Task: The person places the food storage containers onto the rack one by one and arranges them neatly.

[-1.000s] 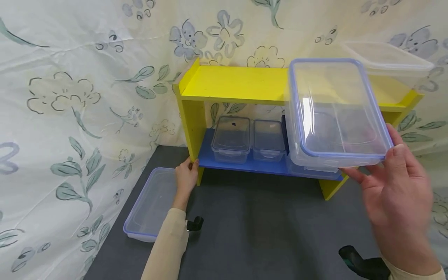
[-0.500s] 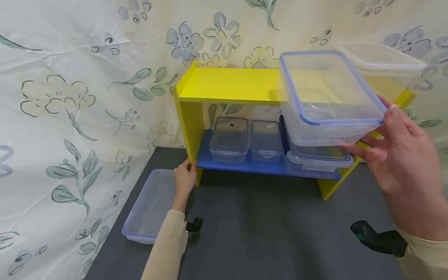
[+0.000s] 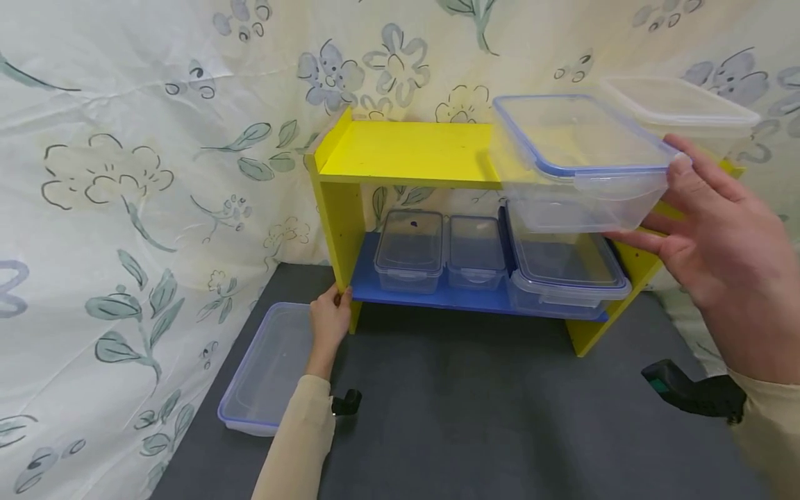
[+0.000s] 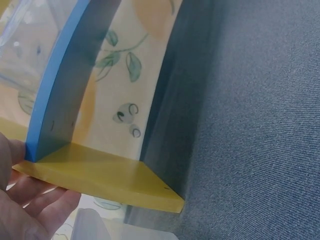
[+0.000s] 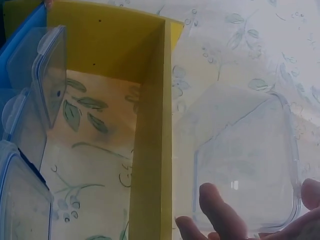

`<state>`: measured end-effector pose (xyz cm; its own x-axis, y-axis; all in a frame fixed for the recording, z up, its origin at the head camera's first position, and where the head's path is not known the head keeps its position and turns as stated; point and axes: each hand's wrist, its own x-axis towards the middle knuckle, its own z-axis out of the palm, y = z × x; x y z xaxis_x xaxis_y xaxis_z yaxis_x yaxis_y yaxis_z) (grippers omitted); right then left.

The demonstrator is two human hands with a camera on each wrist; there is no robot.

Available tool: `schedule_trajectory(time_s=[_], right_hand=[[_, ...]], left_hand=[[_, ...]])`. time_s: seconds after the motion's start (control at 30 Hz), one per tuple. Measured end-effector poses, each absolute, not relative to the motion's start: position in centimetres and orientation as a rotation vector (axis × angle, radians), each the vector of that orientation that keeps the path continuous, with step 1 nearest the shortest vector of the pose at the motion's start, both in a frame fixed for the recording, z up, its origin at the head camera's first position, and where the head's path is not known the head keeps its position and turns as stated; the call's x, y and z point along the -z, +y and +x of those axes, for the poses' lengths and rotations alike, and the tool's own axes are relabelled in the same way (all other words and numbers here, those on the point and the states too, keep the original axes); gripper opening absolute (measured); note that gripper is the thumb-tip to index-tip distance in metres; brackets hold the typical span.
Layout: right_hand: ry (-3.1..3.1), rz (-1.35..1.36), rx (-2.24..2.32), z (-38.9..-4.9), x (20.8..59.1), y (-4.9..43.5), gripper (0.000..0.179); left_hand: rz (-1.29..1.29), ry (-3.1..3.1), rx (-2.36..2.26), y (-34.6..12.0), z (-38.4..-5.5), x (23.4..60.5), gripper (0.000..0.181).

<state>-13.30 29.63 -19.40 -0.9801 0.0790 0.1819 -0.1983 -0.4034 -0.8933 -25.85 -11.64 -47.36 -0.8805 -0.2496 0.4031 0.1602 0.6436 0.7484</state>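
Observation:
My right hand (image 3: 731,229) grips a clear plastic food container (image 3: 581,201) with a blue-rimmed lid by its right side, thumb at the lid's edge and fingers underneath. In the right wrist view the container (image 5: 245,165) overlaps the wall beyond the shelf's top board. My left hand (image 3: 330,323) pinches the front edge of the yellow and blue shelf (image 3: 406,149) at its left side panel. In the left wrist view, the thumb of that hand (image 4: 30,205) lies near the blue board and its fingers pass behind the yellow panel (image 4: 100,175).
On the blue lower board stand two small lidded containers (image 3: 409,243) and a larger one (image 3: 569,267). Another clear container (image 3: 694,111) sits on the top at right. A shallow blue-rimmed container (image 3: 269,368) lies on the dark table (image 3: 462,417) at left.
My right hand has raised the container and carried it back toward the shelf's top, tilting it from facing me to nearly level. My left hand stays at the side panel.

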Motion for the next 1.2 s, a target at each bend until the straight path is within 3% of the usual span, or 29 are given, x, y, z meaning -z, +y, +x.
schedule_trajectory(time_s=[0.57, 1.2], right_hand=[[-1.788, 0.037, -2.251, -15.2, 18.6, 28.9, 0.056], [-1.892, -0.114, -1.995, -15.6, 17.7, 27.7, 0.058]], left_hand=[[0.070, -2.390, 1.168, -11.5, -25.8, 47.4, 0.025], [0.066, -2.386, 1.166, -11.6, -26.0, 47.6, 0.024]])
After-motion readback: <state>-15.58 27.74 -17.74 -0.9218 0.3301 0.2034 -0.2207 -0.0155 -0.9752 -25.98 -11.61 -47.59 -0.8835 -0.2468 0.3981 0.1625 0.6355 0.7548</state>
